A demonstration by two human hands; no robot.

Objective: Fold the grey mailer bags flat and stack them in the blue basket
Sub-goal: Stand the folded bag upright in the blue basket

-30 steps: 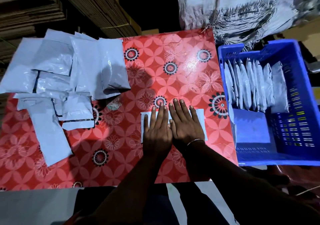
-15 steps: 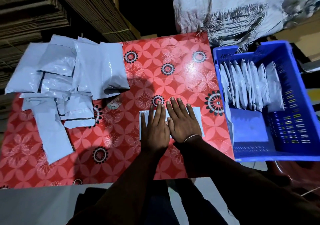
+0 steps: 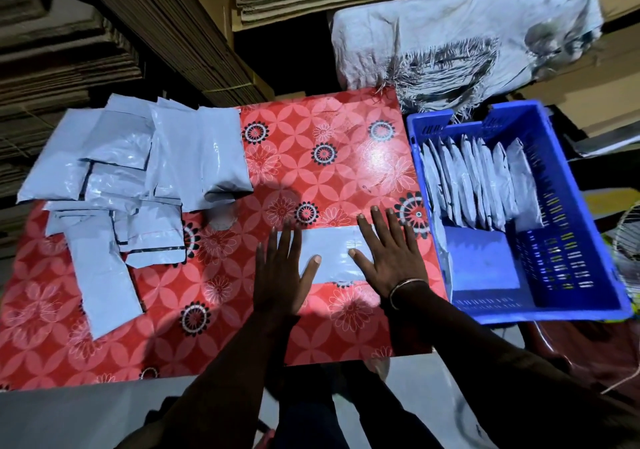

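A folded grey mailer bag (image 3: 334, 253) lies flat on the red flowered table (image 3: 311, 171) near its right front. My left hand (image 3: 280, 275) presses on the bag's left end with straight, spread fingers. My right hand (image 3: 389, 254) lies flat on its right end, a thin bangle at the wrist. A loose pile of unfolded grey mailer bags (image 3: 138, 178) covers the table's left side. The blue basket (image 3: 571, 275) stands beside the table on the right, with several folded bags (image 3: 474, 185) standing on edge in a row at its far end.
Stacks of flattened cardboard (image 3: 156, 26) rise behind the table. A frayed white woven sack (image 3: 460, 40) hangs behind the basket. The table's front edge (image 3: 242, 372) runs just before my arms.
My two hands, side by side on the middle of the folded bag before, have slid apart toward its ends, uncovering the bag's centre.
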